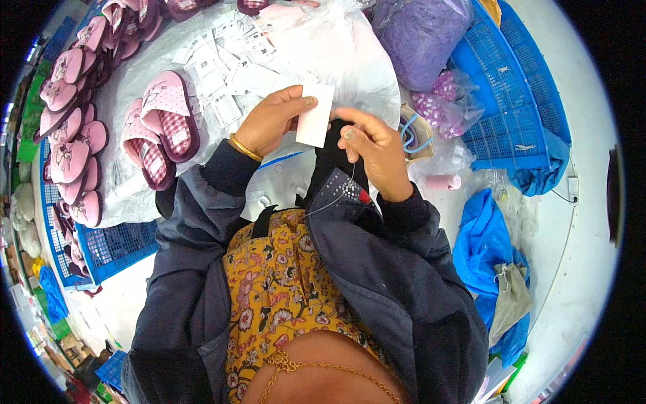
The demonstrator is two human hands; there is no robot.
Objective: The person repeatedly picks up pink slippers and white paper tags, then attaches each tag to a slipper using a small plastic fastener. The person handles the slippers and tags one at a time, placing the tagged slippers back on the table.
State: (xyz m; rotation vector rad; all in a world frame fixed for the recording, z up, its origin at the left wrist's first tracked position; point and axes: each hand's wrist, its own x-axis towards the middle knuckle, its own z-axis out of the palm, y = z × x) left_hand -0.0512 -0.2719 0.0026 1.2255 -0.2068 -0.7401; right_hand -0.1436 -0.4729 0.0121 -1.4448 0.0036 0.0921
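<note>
Between the thumb and fingers of my left hand (269, 124) is a blank, pale pink card tag (315, 116), held upright over the table's near edge. Just right of the card, my right hand (382, 151) has its thumb and fingers drawn together, the index finger reaching toward the card. A thin pale thread (353, 170) hangs from these fingers toward my lap; its upper end is hidden. Left of my left hand, a pair of pink slippers (176, 114) with checked insoles lies on the plastic sheet (121, 192).
Loose printed paper tags (225, 71) are scattered beyond my hands. Several more pink slippers (70, 161) are stacked along the left edge, above a blue crate (121, 249). To the right are a purple bundle (420, 40), blue baskets (505, 114) and a blue plastic bag (479, 236).
</note>
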